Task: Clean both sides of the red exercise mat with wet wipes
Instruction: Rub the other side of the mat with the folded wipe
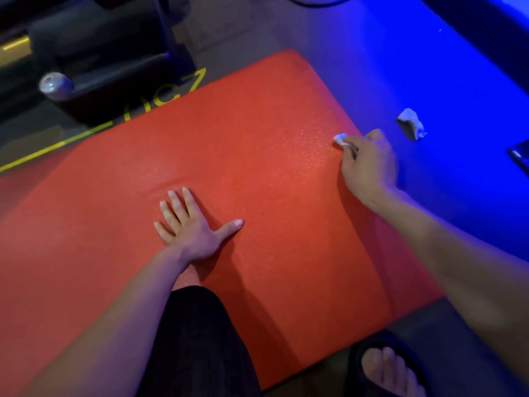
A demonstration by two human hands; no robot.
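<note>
The head view looks down at a big flat red foam exercise mat lying on the floor. Its long side runs from the near left to the far right. The left hand lies flat on the middle of the mat, fingers straight and spread, pressing it down. The right hand is at the right edge of the mat, fingers curled round a small scrunched white wet wipe. The wipe pokes out past the fingertips and touches the mat right at that edge. A shiny wet patch lies on the mat just left of the wipe. The rest of the mat stretches away to the left of the right hand, so I think the next rub should go left across it, toward the left hand. A second crumpled white wipe lies on the blue-lit floor, off the mat, a little to the right of the right hand. Near the bottom, a foot in a dark slipper stands by the mat's near edge
</note>
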